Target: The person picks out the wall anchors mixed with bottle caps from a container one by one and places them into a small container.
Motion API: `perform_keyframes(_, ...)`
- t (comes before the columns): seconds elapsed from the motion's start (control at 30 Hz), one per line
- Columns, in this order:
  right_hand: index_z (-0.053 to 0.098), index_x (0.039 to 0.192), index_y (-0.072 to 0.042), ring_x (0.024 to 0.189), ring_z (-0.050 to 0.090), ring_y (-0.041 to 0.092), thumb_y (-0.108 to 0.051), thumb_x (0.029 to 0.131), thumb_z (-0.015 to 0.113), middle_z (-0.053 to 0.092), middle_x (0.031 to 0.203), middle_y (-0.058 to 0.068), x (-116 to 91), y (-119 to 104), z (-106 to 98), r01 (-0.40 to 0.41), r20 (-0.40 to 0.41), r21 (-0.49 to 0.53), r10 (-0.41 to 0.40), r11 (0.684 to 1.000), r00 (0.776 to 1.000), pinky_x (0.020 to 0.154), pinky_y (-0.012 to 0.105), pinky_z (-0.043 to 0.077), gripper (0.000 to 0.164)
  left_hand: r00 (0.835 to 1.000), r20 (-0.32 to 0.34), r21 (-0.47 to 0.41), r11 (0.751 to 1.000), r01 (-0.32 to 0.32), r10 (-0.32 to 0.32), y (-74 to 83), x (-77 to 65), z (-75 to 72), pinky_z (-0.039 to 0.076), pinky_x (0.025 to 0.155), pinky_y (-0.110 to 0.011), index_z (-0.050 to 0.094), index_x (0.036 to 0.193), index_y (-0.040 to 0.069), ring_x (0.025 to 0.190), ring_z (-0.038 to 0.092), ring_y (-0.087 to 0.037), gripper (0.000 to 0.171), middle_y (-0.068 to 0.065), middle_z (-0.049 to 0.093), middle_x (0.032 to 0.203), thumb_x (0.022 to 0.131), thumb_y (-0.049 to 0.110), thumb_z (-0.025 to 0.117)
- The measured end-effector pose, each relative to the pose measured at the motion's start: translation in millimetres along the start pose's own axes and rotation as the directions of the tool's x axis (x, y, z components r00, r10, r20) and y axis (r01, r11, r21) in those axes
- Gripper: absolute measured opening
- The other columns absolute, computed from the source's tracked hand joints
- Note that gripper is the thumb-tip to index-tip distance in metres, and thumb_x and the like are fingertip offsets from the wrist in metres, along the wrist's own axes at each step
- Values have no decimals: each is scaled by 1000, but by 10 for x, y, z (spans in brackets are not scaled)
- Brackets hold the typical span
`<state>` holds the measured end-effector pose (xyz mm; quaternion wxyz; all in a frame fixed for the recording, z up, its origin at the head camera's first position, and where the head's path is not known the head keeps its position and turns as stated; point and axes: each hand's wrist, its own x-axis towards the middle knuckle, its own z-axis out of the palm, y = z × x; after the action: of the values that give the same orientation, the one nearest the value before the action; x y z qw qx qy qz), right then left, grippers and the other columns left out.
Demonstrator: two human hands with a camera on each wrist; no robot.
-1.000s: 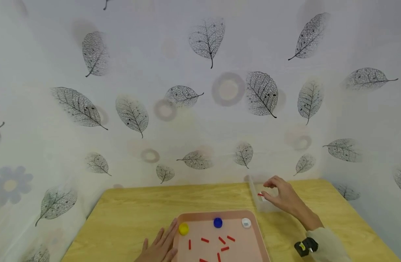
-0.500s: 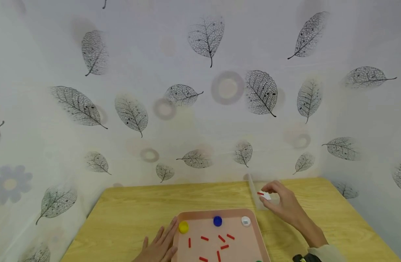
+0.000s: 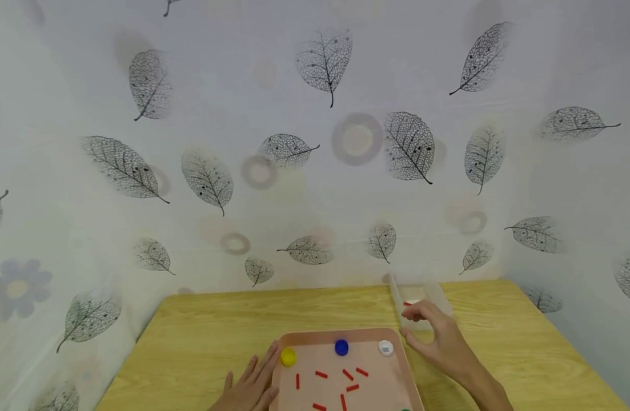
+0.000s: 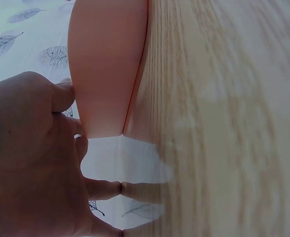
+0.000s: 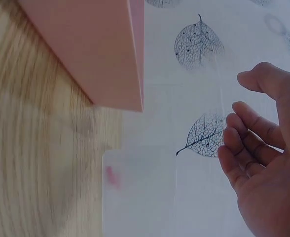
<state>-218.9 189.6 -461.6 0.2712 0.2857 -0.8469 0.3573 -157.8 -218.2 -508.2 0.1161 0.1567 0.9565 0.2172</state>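
My left hand (image 3: 245, 391) rests with spread fingers against the left side of the pink tray (image 3: 373, 395); in the left wrist view its thumb (image 4: 63, 96) lies at the tray's rim and fingertips touch the table. Between tray and clear plastic box (image 3: 438, 294), my right hand (image 3: 445, 345) hovers, thumb and fingers apart with nothing between them. A red stick (image 3: 407, 303) and something white show in the box, partly hidden behind that hand. Several short red sticks (image 3: 321, 374) lie scattered in the tray. Along its far side sit yellow (image 3: 288, 357), blue (image 3: 341, 347) and white (image 3: 385, 347) caps.
A wooden table (image 3: 201, 325) holds everything. Behind it hangs a pale sheet (image 3: 315, 200) printed with leaves. A sliver of green (image 3: 406, 409) shows at the tray's lower right, cut off by the frame edge.
My right hand has drawn back from over the clear box toward the tray, uncovering more of the box. My left hand and the tray's contents have stayed put.
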Motion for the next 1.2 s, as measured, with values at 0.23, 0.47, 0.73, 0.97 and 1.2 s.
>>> perform_keyframes(0.23,59,104,-25,88,55,6,-7,74,80,58,98,-14,-19,-177,72,-16,14,35,15,999,1000,78,16,45,40,1000,1,-5,1000,6,-6,11,-12,-6,6,85,-84,3,153,33,138,23,-42,63,9,3,159,98,60,19)
perform_keyframes(0.47,58,102,-28,86,55,6,-18,83,75,57,95,-14,-58,-275,208,-66,85,94,58,993,995,75,21,47,27,1000,7,-1,1000,15,-15,-1,-1,-16,3,87,-83,5,153,33,138,20,-43,64,7,7,159,97,62,19)
perform_keyframes(0.73,59,100,-25,81,58,12,-9,81,74,57,92,-13,-130,-346,411,-62,110,206,40,977,993,69,29,51,29,1000,8,-4,1000,-12,12,-29,-1,-19,6,86,-84,2,153,33,138,20,-42,63,10,2,159,98,59,20)
perform_keyframes(0.97,58,103,-18,84,59,14,-11,87,69,60,95,0,-223,-369,532,-217,265,268,144,939,953,72,28,52,21,1000,5,-10,1000,-23,23,-22,-11,-7,6,85,-84,2,153,31,138,20,-42,64,9,2,159,99,59,20)
perform_keyframes(1.2,59,99,-17,82,55,9,-6,85,68,56,94,0,-284,-396,606,-218,320,236,136,947,938,70,24,50,20,1000,26,-20,1000,-7,8,-13,-8,-17,6,85,-84,1,153,32,139,19,-42,64,9,1,159,98,60,19)
